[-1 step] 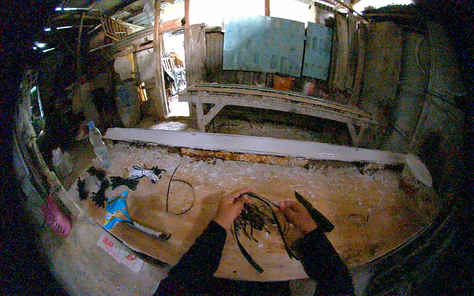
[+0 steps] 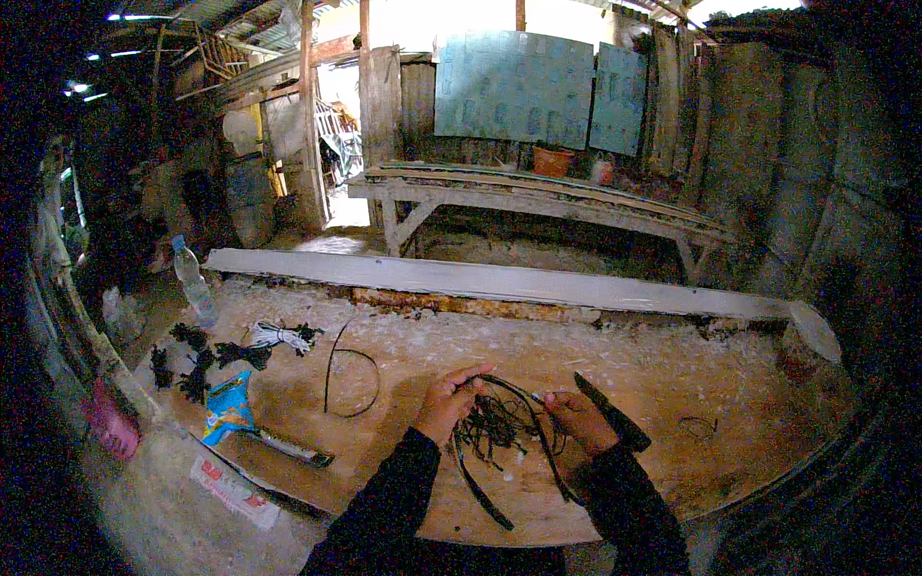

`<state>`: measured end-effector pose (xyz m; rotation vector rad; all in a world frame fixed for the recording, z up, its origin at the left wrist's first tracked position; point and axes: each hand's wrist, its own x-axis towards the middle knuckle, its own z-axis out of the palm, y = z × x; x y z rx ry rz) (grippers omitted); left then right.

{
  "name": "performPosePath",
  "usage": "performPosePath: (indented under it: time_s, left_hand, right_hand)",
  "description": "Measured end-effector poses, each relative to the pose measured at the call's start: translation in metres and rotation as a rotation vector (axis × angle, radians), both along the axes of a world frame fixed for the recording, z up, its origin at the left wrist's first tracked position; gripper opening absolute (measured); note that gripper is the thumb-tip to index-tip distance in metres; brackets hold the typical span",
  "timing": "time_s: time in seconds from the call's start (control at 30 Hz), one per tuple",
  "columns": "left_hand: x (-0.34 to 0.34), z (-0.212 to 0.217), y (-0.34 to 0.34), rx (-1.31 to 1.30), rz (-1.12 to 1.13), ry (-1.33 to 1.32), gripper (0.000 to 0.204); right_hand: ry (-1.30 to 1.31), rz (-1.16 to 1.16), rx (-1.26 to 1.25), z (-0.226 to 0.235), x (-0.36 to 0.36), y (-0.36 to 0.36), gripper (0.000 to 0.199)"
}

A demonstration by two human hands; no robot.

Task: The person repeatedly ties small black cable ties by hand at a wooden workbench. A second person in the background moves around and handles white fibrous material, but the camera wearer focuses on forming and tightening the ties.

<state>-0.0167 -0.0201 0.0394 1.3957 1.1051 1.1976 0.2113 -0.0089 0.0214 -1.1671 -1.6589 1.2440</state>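
Observation:
My left hand [image 2: 447,405] is closed on a black, flat cord [image 2: 477,494], its thumb and fingers pressed together near the top of the bend. The cord arches over between my hands, and both its ends hang toward the table's near edge. Fingertips of my right hand [image 2: 582,422] pinch the cord's right-hand side. Beneath and between my hands lies a tangled heap of thin dark cords [image 2: 492,432]. Just beyond my right hand rests a dark, knife-shaped thing [image 2: 613,413], partly hidden by that hand.
Left on the wooden table [image 2: 384,470] are bundled black cords [image 2: 240,355], a white cord bundle [image 2: 280,336], a blue packet [image 2: 229,408], a dark stick-like tool [image 2: 293,448] and a plastic bottle [image 2: 194,283]. A loose cord loop [image 2: 328,384] lies mid-left. A pale board [image 2: 499,281] borders the far side.

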Motion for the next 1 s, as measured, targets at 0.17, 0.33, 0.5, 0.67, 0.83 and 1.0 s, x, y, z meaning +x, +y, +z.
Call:
performPosePath:
  time_s: [0.17, 0.33, 0.5, 0.67, 0.83, 1.0]
  left_hand:
    - [-0.005, -0.005, 0.012, -0.019, -0.101, -0.445, 0.029]
    - [-0.01, -0.019, 0.02, -0.059, -0.06, -0.493, 0.023]
    - [-0.006, -0.027, 0.026, -0.014, 0.089, -0.309, 0.019]
    - [-0.01, -0.036, 0.031, 0.046, 0.132, -0.147, 0.019]
    - [-0.01, -0.045, 0.037, 0.212, 0.222, 0.005, 0.02]
    - [-0.007, -0.049, 0.037, 0.348, 0.274, 0.198, 0.018]
  right_hand:
    - [0.399, 0.014, -0.272, 0.001, 0.016, 0.002, 0.019]
    - [0.659, 0.161, -0.237, 0.02, 0.021, -0.001, 0.017]
    - [0.749, 0.084, -0.128, 0.023, 0.018, -0.004, 0.016]
    - [0.907, 0.238, -0.075, 0.027, 0.02, 0.0, 0.022]
    - [1.035, 0.132, -0.009, 0.027, 0.022, -0.002, 0.032]
    - [1.086, 0.154, 0.076, 0.023, 0.025, 0.0, 0.042]
